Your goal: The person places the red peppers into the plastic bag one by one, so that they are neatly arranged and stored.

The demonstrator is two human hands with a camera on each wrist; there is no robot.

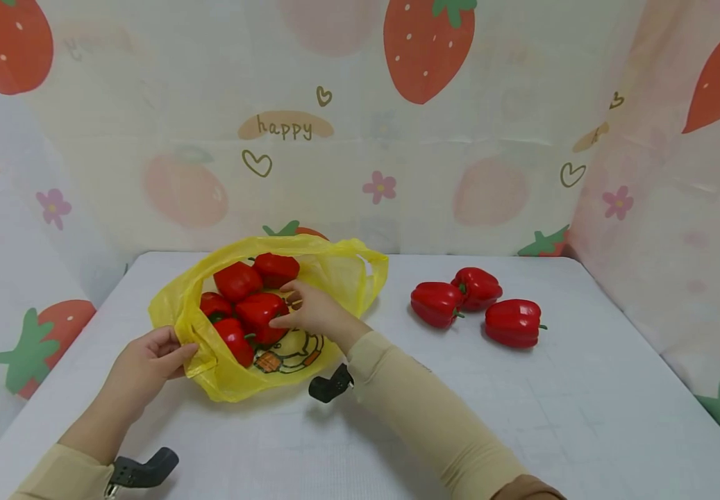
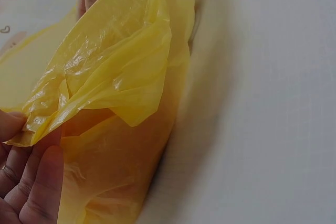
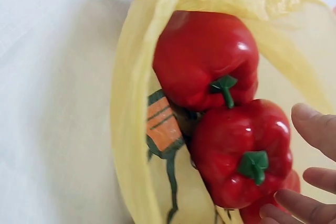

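A yellow plastic bag (image 1: pixel 225 385) lies with its mouth open towards me, and several red bell peppers (image 1: pixel 237 281) are heaped inside. My left hand (image 1: pixel 147 357) pinches the bag's left rim between thumb and fingers; the left wrist view shows the folded plastic (image 2: pixel 113 66) there. Inside the mouth is my right hand (image 1: pixel 316 312), its fingers spread and bent a little beside a bell pepper (image 1: pixel 262 309). From the right wrist view, the fingers (image 3: pixel 310 205) are apart around nothing, close by a pepper with a green stem (image 3: pixel 236 145).
Three more red bell peppers (image 1: pixel 512 323) lie grouped on the white table (image 1: pixel 459 403), right of the bag. A strawberry-printed cloth (image 1: pixel 347 160) walls off the back and both sides. Black wrist cameras (image 1: pixel 144 469) stick out from the beige sleeves.
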